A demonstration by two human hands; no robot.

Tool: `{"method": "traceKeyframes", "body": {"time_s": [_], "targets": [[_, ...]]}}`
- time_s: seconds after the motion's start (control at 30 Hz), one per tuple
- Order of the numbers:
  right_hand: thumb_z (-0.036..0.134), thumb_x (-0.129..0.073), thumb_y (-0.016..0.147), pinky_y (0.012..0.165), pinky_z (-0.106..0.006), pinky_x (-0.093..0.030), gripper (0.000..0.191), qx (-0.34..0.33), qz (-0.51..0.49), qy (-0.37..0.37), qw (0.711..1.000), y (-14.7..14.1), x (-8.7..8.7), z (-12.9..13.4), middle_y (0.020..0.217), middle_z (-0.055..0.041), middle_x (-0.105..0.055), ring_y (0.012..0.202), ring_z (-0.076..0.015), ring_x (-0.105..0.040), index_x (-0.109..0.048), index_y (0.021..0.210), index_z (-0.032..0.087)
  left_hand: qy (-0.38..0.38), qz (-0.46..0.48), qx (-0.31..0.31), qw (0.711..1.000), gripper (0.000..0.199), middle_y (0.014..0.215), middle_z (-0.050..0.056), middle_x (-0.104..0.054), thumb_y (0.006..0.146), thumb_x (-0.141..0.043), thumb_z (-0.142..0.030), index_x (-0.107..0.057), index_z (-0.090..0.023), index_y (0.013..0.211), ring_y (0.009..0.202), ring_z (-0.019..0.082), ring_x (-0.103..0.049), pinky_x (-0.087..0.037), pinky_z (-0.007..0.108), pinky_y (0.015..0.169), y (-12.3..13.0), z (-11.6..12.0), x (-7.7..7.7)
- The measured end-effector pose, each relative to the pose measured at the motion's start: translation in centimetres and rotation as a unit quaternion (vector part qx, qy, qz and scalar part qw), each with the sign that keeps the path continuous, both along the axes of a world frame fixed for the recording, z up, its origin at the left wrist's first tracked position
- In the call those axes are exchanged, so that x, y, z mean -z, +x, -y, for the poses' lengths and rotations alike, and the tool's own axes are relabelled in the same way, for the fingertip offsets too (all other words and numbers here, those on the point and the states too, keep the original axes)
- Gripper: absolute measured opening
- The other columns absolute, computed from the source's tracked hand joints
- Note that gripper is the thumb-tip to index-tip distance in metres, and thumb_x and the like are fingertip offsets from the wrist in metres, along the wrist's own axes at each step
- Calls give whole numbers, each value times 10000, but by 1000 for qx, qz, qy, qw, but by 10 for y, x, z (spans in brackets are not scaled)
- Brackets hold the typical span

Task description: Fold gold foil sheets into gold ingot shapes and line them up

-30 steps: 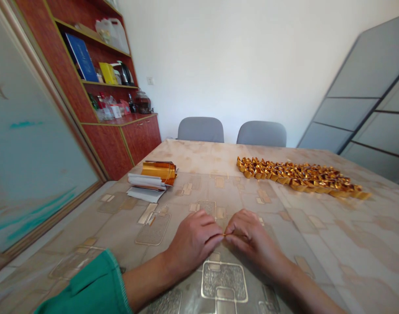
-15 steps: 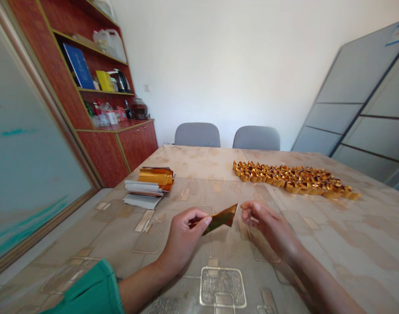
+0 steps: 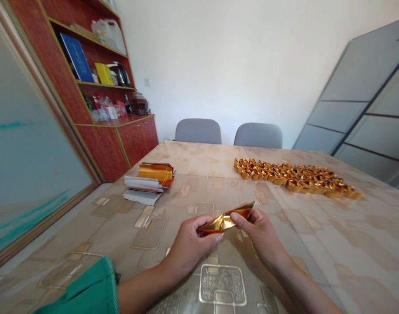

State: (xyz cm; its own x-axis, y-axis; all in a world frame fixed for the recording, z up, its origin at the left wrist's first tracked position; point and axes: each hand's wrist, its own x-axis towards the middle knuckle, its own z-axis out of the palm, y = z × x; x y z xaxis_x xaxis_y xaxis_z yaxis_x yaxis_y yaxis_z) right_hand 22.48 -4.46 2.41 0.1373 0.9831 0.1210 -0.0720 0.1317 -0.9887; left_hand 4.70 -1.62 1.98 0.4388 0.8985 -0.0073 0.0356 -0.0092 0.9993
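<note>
Between my two hands, above the near part of the table, is a folded piece of gold foil paper [image 3: 223, 222]. My left hand [image 3: 194, 237] grips its left end, with the thumb along the lower edge. The right end is pinched by my right hand [image 3: 260, 226], thumb on the near face and fingers behind, partly hidden. The paper's right tip points up past the right thumb. Farther off on the right lie rows of folded gold paper ingots [image 3: 291, 176]. A stack of gold and white paper sheets [image 3: 155, 176], slightly curled, rests to the left.
The table [image 3: 199, 163] has a patterned cover. Two grey chairs [image 3: 198, 131] stand at its far side. To the left is a red-brown cabinet [image 3: 101, 146] with bottles and a kettle on its shelves; grey panelled doors [image 3: 337, 104] are on the right.
My right hand, apart from the paper before, has taken hold of its right end. The paper has turned and shows a bright creased face. The view has tilted slightly.
</note>
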Motion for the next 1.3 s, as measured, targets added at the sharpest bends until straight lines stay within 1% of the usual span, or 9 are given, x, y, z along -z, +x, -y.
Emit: {"method": "traceKeyframes", "body": {"time_s": [0.1, 0.23, 0.33, 0.4, 0.5, 0.7, 0.9, 1.1, 1.3], "targets": [[455, -795, 723, 629, -296, -473, 286, 9, 17, 8, 1000, 0, 1, 0, 709, -36, -709, 639, -175, -604, -704, 750, 185, -57, 0, 0, 998, 163, 612, -30, -586, 665, -731, -272, -655, -138, 718, 579, 116, -503, -348, 223, 554, -2, 0, 1], [448, -801, 719, 632, -301, -478, 282, 7, 30, 28, 999, 2, 2, -1, 688, -35, -706, 637, -177, -611, -708, 720, 183, -100, 22, 29, 994, 209, 639, -28, -601, 666, -748, -294, -645, -139, 760, 591, 112, -511, -358, 221, 571, -4, -1, 2], [420, -784, 753, 648, -298, -479, 245, -7, 45, 42, 998, 5, 3, -1, 705, -31, -710, 660, -176, -621, -715, 733, 186, -21, 6, 57, 998, 279, 821, 28, -686, 698, -735, -296, -695, -144, 928, 724, 155, -583, -429, 261, 669, -6, -4, -1], [408, -778, 766, 647, -293, -473, 233, -33, 59, 42, 997, 4, 2, 1, 699, -23, -703, 657, -169, -613, -712, 735, 187, 62, -23, 36, 997, 313, 913, 57, -702, 725, -720, -299, -714, -154, 1003, 794, 177, -593, -446, 289, 725, -8, -7, -5], [401, -784, 764, 619, -272, -451, 237, -76, 66, 38, 994, -2, 0, 3, 668, -7, -674, 629, -149, -581, -698, 719, 186, 106, -52, 26, 993, 214, 826, 60, -699, 767, -688, -310, -740, -147, 895, 743, 174, -587, -440, 286, 689, -11, -10, -8], [455, -786, 760, 577, -241, -404, 292, -85, -7, 19, 996, -7, -2, 3, 682, 25, -613, 608, -122, -529, -644, 787, 201, 24, -11, 31, 999, 136, 686, 25, -686, 737, -685, -281, -728, -151, 738, 638, 145, -585, -428, 256, 622, -7, -9, -6], [458, -759, 797, 582, -243, -376, 374, -39, 4, 32, 999, -1, 1, 0, 645, 57, -560, 590, -124, -495, -620, 1049, 220, -41, 22, 11, 999, 158, 615, 8, -646, 679, -741, -300, -711, -145, 673, 577, 124, -545, -404, 242, 585, -4, -9, -6], [490, -667, 859, 658, -284, -406, 316, -149, 20, 7, 989, -14, 7, 6, 752, -18, -622, 689, -153, -536, -618, 777, 190, -68, 112, -44, 990, 247, 638, -4, -637, 701, -789, -377, -729, -144, 758, 576, 96, -503, -393, 210, 571, -6, -8, -9], [457, -704, 818, 560, -249, -319, 352, -98, 41, -3, 994, -17, 16, 5, 615, 44, -475, 577, -114, -395, -540, 648, 197, -60, 115, -62, 990, 245, 688, 8, -659, 713, -789, -362, -727, -136, 785, 615, 99, -522, -407, 204, 587, -6, -9, -4]]}}
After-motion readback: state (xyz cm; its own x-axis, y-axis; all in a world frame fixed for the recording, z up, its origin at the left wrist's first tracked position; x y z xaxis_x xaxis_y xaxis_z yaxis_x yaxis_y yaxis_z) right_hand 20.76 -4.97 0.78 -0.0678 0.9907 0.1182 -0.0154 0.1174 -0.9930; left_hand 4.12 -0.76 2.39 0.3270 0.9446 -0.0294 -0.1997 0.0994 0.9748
